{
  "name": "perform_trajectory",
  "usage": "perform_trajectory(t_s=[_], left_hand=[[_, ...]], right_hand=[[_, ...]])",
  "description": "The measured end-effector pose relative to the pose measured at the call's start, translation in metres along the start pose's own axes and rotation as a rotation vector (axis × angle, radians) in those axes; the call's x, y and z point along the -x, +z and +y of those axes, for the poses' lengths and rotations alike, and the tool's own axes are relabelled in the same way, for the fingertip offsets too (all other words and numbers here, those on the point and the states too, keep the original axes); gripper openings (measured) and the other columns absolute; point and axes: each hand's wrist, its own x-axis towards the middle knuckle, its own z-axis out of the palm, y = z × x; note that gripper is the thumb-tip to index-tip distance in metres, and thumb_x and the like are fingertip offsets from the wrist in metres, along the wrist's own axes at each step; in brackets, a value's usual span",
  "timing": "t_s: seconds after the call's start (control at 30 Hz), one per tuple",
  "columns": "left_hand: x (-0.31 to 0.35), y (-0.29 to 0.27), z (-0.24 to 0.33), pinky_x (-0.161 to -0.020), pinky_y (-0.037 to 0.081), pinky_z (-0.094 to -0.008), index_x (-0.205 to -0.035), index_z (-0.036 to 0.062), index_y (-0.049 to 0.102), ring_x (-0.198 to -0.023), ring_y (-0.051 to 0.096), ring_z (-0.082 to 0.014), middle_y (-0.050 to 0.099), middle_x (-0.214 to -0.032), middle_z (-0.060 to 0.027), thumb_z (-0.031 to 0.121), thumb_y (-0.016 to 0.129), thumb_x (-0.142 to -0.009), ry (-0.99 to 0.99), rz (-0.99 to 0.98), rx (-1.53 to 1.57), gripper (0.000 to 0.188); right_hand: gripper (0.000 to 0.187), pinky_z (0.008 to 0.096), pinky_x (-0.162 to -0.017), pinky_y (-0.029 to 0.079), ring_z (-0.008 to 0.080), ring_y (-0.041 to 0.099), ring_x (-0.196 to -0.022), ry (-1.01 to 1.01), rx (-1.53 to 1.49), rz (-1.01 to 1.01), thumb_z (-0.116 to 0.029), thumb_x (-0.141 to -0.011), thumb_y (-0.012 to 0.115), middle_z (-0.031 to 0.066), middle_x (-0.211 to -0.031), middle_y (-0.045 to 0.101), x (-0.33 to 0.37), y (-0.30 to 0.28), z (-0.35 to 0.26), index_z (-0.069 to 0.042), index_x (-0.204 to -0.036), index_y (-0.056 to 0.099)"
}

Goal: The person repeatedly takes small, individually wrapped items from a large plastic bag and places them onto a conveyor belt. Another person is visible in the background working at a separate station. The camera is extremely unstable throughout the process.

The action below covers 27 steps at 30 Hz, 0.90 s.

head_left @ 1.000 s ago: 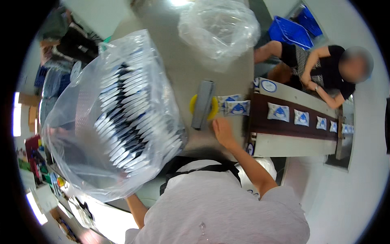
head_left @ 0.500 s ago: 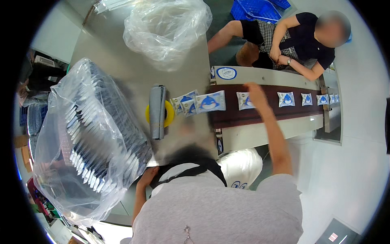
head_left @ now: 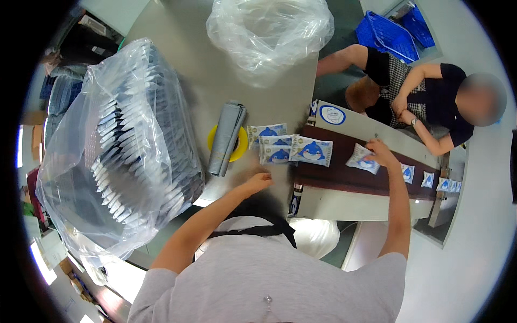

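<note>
The right hand (head_left: 383,155) reaches over the dark conveyor belt (head_left: 334,176), its fingers partly curled at the right end of a small white-and-blue packet (head_left: 361,160) that lies askew there; whether they grip it firmly, I cannot tell. The left hand (head_left: 258,183) is just above the near side of the tabletop (head_left: 199,64), fingers loosely bent; it is blurred, and I cannot tell whether it has hold of anything. Just beyond it, overlapping packets (head_left: 277,156) sit at the belt's end, the rightmost reaching onto the belt. To their left, a grey roll (head_left: 228,141) lies across a yellow ring (head_left: 242,144). A large clear bag (head_left: 183,126) full of stacked packets fills the left side, and a crumpled clear bag (head_left: 231,40) lies at the far edge. More packets (head_left: 407,173) line the belt rightward, near a seated person (head_left: 431,102).
</note>
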Motion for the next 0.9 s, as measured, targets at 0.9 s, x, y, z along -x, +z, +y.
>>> perform_trajectory(t_s=[0.9], left_hand=[[0.040,0.029,-0.023,-0.090,0.047,-0.0383,-0.119,0.0124,0.050,-0.108,0.054,-0.0180,0.059,-0.111,-0.0025,0.008,0.065,-0.085,0.137,0.222,0.877,0.037]], right_hand=[[0.081,0.0342,-0.084,0.048,0.0240,0.060,-0.102,-0.062,-0.841,-0.293,-0.041,-0.061,0.081,0.0185,-0.110,0.062,-0.120,0.069,-0.301,0.005,-0.120,0.051]])
